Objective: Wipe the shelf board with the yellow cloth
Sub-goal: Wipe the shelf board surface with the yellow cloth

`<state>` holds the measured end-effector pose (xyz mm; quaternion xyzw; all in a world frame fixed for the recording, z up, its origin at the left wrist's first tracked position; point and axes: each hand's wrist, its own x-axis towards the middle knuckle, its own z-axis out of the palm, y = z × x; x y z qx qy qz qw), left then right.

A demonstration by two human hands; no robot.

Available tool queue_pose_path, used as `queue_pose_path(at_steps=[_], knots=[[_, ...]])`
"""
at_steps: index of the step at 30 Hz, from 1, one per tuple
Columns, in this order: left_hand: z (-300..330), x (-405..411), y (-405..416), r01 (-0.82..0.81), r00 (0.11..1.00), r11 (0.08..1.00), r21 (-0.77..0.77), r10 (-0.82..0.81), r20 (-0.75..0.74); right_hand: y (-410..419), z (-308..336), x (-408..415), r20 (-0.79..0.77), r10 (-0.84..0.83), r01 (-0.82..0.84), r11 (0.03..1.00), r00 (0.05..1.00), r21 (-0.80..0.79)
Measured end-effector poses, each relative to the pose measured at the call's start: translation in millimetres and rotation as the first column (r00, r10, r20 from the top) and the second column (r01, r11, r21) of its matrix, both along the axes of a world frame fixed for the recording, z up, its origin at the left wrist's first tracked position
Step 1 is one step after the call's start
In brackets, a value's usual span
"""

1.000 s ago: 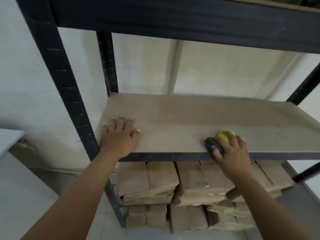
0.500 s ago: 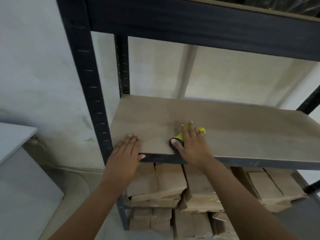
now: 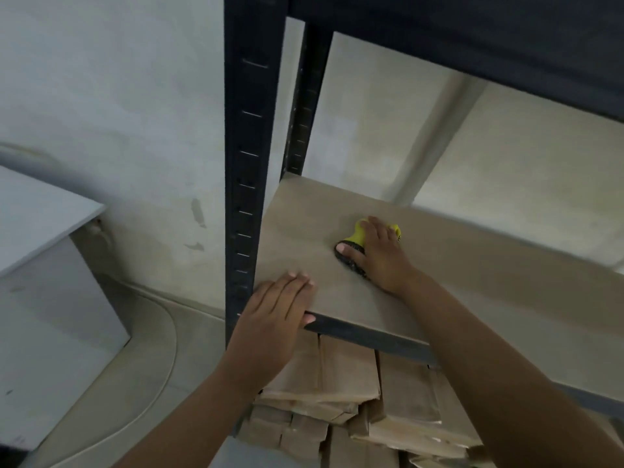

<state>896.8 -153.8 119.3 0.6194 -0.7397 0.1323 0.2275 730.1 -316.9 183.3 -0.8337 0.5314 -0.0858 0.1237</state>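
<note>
the yellow cloth (image 3: 358,233) lies on the shelf board (image 3: 472,275), left of the board's middle and about halfway between its front and back edges. the right hand (image 3: 380,256) presses down on top of it with the fingers (image 3: 373,228) straight and held close together; yellow shows past the fingertips at the far side and between the fingers and thumb, and a dark, speckled part of the cloth sticks out at the near left under the thumb, which lies across it. most of the cloth is hidden under the palm.

the left hand (image 3: 273,315) rests flat on the front left corner of the board, fingers together and straight, the thumb hooked over the dark front rail (image 3: 368,339). it is apart from the cloth and holds nothing.

the board is a plain brown, matte panel set in a dark metal shelving unit; a slotted front upright (image 3: 241,157) rises just left of the left hand, and a second upright (image 3: 304,103) stands at the back corner. a dark crossbeam (image 3: 472,35) of the tier above runs overhead. on the tier below, stacks of brown paper-wrapped packages (image 3: 341,393) fill the space. behind the shelf is a pale, scuffed wall (image 3: 118,113). at the far left stands a white counter (image 3: 40,211), and a thin light cable (image 3: 162,376) curves across the floor.
</note>
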Motion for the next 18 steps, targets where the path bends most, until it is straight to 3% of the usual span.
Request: queue_pose_path(at_steps=[5,12,18], knots=[[-6,1,-4,-0.017,1.0,1.0,-0.003,0.017,0.003,-59,1,19,0.006,-0.015,0.016,0.993,1.0,-0.118],[-10,1,-7,-0.032,0.999,0.998,-0.058,0.034,0.042,-131,16,54,-0.137,-0.257,0.239,0.962,0.957,-0.133],[-5,2,-5,-0.016,0.997,0.997,-0.076,0.022,0.074,-121,9,46,-0.053,-0.198,0.184,0.964,0.979,-0.191]])
